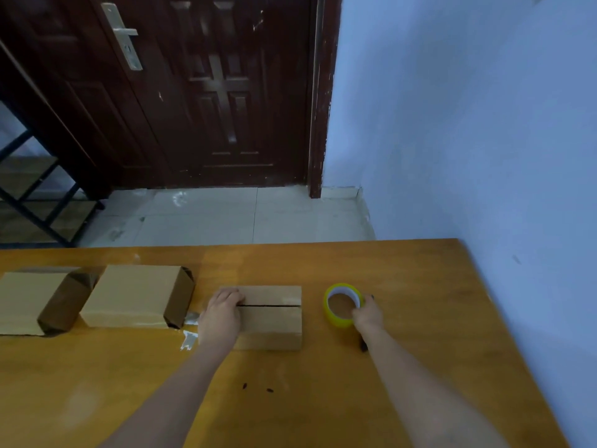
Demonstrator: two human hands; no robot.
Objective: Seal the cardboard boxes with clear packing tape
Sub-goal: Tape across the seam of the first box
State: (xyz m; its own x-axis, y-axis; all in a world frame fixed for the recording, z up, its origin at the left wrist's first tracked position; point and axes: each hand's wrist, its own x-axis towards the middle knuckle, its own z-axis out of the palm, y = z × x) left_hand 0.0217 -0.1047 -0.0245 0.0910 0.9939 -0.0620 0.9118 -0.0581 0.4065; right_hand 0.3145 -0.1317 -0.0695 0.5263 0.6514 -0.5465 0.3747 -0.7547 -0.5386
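Right now my right hand (368,315) grips the near right rim of the tape roll (342,304), fingers curled over its yellowish edge, the roll lying flat on the wooden table (420,367) with its white core facing up. Under my wrist a thin dark object (363,345) lies on the table; I cannot tell what it is. To the left, my left hand (223,315) rests on the left end of the small cardboard box (274,318), fingers bent over the top where its two flaps meet in a dark seam. Farther left, two larger boxes (135,295) lie side by side, their ends open. Scraps of clear tape (190,337) lie on the table just beside my left hand. Beyond the far table edge stands a dark door (210,92).
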